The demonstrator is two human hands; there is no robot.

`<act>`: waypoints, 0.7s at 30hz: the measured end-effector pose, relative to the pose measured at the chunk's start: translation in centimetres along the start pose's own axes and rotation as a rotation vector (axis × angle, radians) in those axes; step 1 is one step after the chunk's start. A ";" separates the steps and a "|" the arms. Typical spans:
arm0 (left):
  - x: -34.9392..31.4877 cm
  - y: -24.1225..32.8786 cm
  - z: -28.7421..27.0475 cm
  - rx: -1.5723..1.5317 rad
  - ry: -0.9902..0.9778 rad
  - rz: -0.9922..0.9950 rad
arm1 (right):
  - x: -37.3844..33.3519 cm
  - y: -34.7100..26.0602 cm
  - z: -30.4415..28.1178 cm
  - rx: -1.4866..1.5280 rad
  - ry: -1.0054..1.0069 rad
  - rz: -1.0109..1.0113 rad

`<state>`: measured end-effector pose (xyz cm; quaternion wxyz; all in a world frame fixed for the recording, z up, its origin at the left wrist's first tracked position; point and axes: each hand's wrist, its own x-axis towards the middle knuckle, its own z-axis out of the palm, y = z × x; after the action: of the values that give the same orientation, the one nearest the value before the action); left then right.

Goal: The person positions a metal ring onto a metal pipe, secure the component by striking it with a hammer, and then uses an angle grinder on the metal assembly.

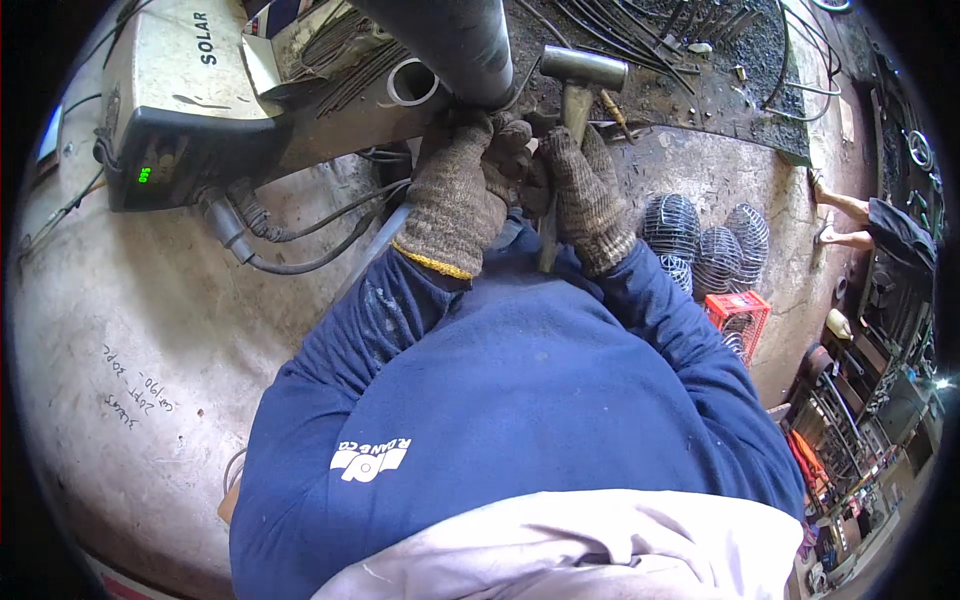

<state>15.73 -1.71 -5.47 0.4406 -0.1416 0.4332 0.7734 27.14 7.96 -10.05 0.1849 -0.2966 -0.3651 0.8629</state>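
Observation:
Both my hands wear knitted brown work gloves. My right hand (585,190) is closed around the handle of a hammer (585,68), whose metal head points up and away from me over the bench edge; the lower handle hangs below my fist. Beside it, my left hand (455,195) has its fingers curled in at the foot of a thick dark pipe (455,40). Whatever those fingers grip is hidden by the glove. A short ring-like tube end (413,82) lies just beyond the left glove.
Long thin rods (335,60) lie on the dirty workbench (740,110). To the left stands a box-shaped power unit (190,90) with thick cables. Round wire cages (718,258) and a red crate (738,315) sit on the floor at right, near another person's legs (845,220).

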 end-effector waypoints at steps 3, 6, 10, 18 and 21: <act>-0.3 -0.1 0.2 0.022 0.018 0.065 | 0.0 -0.5 0.4 -0.059 -0.009 -0.003; -0.3 -0.3 1.1 -0.021 0.079 0.063 | 0.3 -0.4 -0.4 -0.034 -0.050 0.014; -0.8 -0.4 1.0 -0.051 0.085 0.056 | 0.4 -1.2 -0.4 -0.055 -0.084 0.081; 0.1 -0.6 -1.2 -0.188 0.110 -0.001 | -0.8 -0.8 -1.4 -0.071 -0.099 -0.049; 1.0 -0.9 -2.7 0.080 0.059 0.195 | -1.0 -0.7 -0.2 -0.005 -0.120 0.215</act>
<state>15.44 -3.07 -8.13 0.3557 -0.1040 0.4883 0.7901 28.10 8.06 -9.28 0.0684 -0.2823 -0.3437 0.8930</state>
